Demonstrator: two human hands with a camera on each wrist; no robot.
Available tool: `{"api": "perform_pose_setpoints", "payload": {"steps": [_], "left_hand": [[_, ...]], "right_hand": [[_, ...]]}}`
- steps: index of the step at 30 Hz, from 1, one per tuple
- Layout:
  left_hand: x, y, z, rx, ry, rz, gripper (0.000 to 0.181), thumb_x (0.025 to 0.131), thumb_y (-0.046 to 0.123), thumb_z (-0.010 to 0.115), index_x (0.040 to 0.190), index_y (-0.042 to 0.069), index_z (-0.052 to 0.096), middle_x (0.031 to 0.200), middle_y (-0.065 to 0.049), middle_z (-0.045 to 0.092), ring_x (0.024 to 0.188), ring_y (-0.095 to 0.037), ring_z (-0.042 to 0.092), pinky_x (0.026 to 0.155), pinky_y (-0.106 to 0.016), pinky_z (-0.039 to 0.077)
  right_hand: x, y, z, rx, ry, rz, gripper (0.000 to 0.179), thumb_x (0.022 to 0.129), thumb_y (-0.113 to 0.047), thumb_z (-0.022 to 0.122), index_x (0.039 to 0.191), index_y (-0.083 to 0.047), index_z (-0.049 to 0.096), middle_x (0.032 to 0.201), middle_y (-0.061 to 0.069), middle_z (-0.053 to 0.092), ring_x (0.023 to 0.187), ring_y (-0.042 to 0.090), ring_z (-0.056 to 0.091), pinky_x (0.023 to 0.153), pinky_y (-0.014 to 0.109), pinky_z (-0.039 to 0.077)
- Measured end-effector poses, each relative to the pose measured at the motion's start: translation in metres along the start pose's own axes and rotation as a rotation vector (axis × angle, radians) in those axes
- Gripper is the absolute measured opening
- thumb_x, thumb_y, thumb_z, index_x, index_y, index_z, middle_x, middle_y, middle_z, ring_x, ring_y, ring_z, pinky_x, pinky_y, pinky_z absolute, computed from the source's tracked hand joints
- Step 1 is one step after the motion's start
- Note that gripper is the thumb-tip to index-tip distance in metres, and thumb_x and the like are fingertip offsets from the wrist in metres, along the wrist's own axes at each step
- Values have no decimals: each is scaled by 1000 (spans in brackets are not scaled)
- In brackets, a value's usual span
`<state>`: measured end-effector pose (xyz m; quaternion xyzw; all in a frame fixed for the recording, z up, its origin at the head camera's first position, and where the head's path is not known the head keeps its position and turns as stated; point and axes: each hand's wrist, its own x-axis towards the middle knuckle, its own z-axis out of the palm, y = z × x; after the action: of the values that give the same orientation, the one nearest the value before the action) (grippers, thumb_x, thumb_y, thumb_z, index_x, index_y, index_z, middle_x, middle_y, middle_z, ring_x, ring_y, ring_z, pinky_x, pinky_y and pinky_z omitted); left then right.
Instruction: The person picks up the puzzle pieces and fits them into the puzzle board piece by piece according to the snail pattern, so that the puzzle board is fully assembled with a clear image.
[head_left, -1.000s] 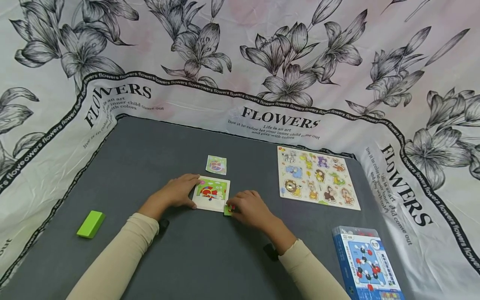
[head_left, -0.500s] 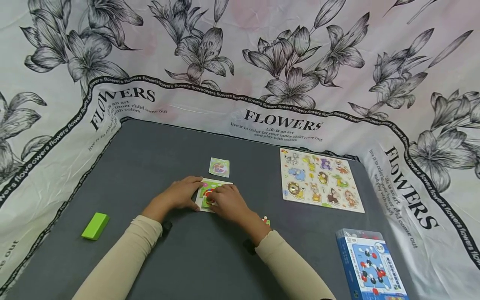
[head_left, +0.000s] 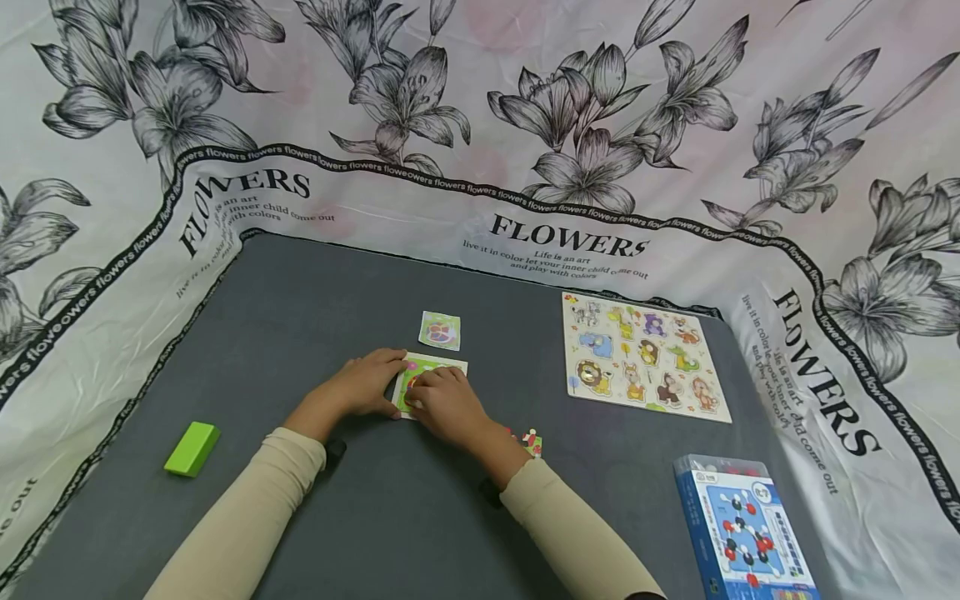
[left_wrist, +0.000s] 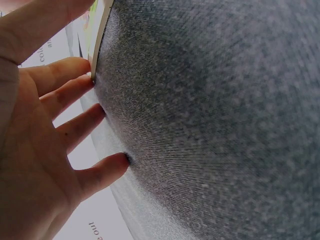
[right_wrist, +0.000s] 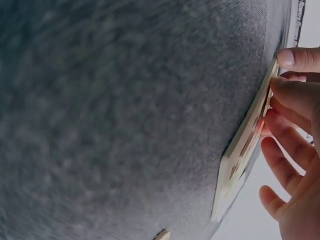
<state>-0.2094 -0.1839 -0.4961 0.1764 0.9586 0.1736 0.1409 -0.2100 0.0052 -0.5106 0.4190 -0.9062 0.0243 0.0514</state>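
Observation:
A small square picture puzzle board [head_left: 453,364] with a light wooden rim lies flat mid-table. Along its left edge, my left hand [head_left: 365,383] steadies it, fingers fairly straight and spread; in the left wrist view, the fingertips [left_wrist: 82,65] touch the board's edge. My right hand [head_left: 450,404] is over the board's near left part, where its thumb and fingertips hold a small green puzzle piece, mostly hidden beneath them. In the right wrist view, my right hand [right_wrist: 295,145] has its thumb and fingertips at the board's [right_wrist: 220,187] surface.
Loose puzzle pieces [head_left: 532,442] lie beside the right forearm. Beyond the board is a square picture card [head_left: 440,332]. An animal puzzle [head_left: 645,357] lies back right, a blue molecule-picture box [head_left: 750,525] front right, and a green block [head_left: 192,448] at left.
My right hand has moved left from beside the board onto it, bringing the green piece to the near left part. Loose pieces have come into sight by the right forearm. My left hand stays.

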Motion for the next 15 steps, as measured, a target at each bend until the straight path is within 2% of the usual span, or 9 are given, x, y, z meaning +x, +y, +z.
{"api": "perform_pose_setpoints", "payload": {"steps": [4, 7, 15], "left_hand": [[1, 2, -3, -2, -7, -8, 83, 76, 35, 83, 144, 4, 46, 155, -15, 33, 143, -36, 29, 104, -66, 31], [2, 3, -3, 5, -9, -11, 84, 77, 36, 83, 144, 4, 45, 155, -15, 33, 143, -35, 29, 104, -66, 31], [2, 2, -1, -7, 1, 1, 82, 75, 34, 84, 143, 4, 47, 153, -16, 36, 141, -35, 31, 103, -67, 32]], "right_hand": [[0, -3, -4, -6, 2, 11, 15, 91, -30, 69, 104, -26, 75, 109, -5, 67, 106, 17, 59, 98, 38, 44], [-3, -3, -7, -2, -23, 18, 21, 90, -33, 69, 110, -26, 73, 112, -3, 65, 109, 19, 58, 98, 40, 45], [-22, 15, -11, 118, -83, 120, 37, 91, -34, 68, 126, -22, 64, 119, -1, 62, 116, 20, 54, 104, 44, 40]]}}
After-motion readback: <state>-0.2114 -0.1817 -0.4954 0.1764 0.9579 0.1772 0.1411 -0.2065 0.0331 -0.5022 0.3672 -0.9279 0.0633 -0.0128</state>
